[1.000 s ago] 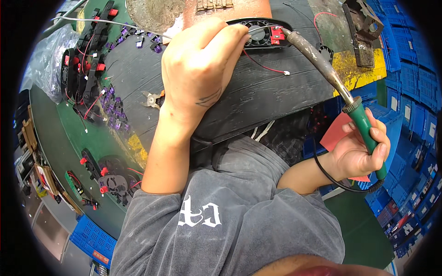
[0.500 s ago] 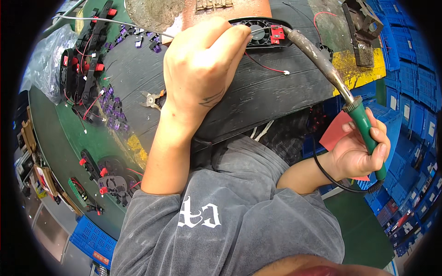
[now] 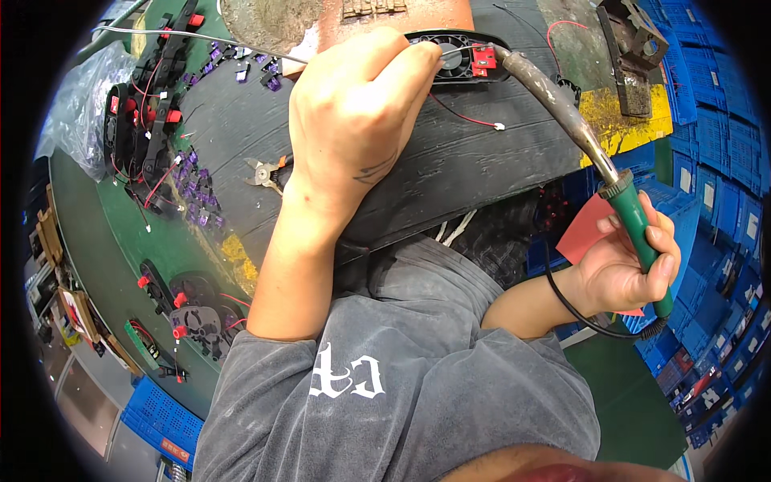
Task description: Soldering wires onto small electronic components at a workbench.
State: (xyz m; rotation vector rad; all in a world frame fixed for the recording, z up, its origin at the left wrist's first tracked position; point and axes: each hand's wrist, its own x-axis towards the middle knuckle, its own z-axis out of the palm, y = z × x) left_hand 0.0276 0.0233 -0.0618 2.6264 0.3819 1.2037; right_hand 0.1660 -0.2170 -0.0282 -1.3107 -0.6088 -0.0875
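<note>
My right hand [image 3: 622, 261] is wrapped round the green handle of a soldering iron [image 3: 554, 100]. The iron's bent tip meets the right side of a red part [image 3: 484, 61] on a black housing with a small fan [image 3: 459, 56]. My left hand [image 3: 349, 112] is closed on thin silvery solder wire [image 3: 201, 36], whose end reaches across the fan to the red part near the tip. The fingertips of that hand are partly hidden behind its back. A red and black lead with a white plug [image 3: 499, 126] trails from the housing onto the black work surface.
Side cutters [image 3: 263, 174] lie left of my left forearm. Black housings with red parts [image 3: 144, 120] and small purple-black pieces [image 3: 197, 189] sit further left. A rusty metal bracket [image 3: 630, 60] stands at the far right corner, beside stacked blue crates [image 3: 723, 161].
My left hand has shifted very slightly to the right. The small green board and parts at the lower left have slid a little toward the lower right. The iron stays in place.
</note>
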